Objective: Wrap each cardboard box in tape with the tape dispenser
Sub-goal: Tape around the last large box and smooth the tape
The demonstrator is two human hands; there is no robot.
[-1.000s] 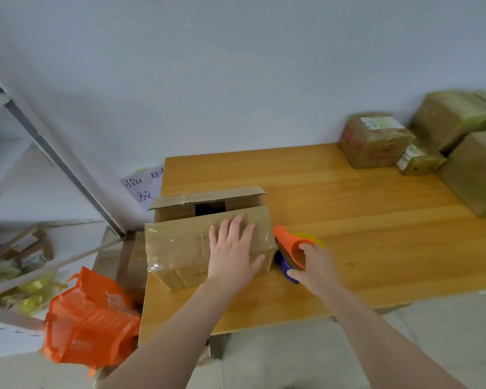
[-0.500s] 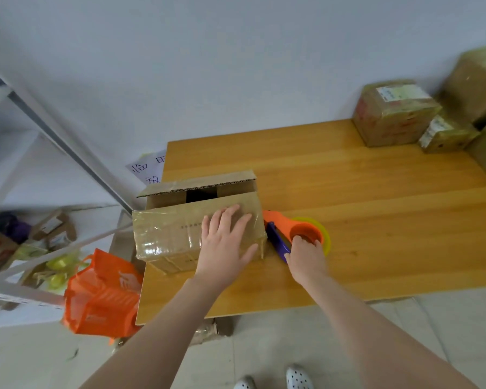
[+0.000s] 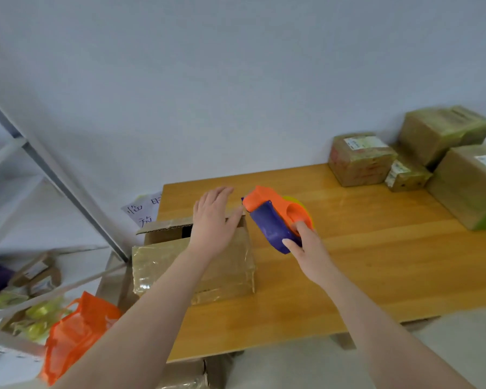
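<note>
One wooden table (image 3: pixel 376 262). Six cardboard boxes on it. Four lie in a cluster at the far right: a large box (image 3: pixel 472 189) at the right edge, a far box (image 3: pixel 443 130) by the wall, a labelled box (image 3: pixel 359 161) and a small box (image 3: pixel 406 176) wedged between them, all film-shiny. Two lie at the near left: a taped box (image 3: pixel 180 265), glossy with wrap, and just behind it an open box (image 3: pixel 166 231) with its flap raised. One orange bag (image 3: pixel 76 332) is on the floor, left of the table. One tape dispenser (image 3: pixel 275 220), purple and orange, is at the taped box's far right corner, nose pointing left; contact with the box cannot be told. Right hand (image 3: pixel 306 248) grasps the dispenser, one finger in the orange core. Left hand (image 3: pixel 213 220) is flat, fingers straight, palm down over the taped box's far edge, holding nothing.
</note>
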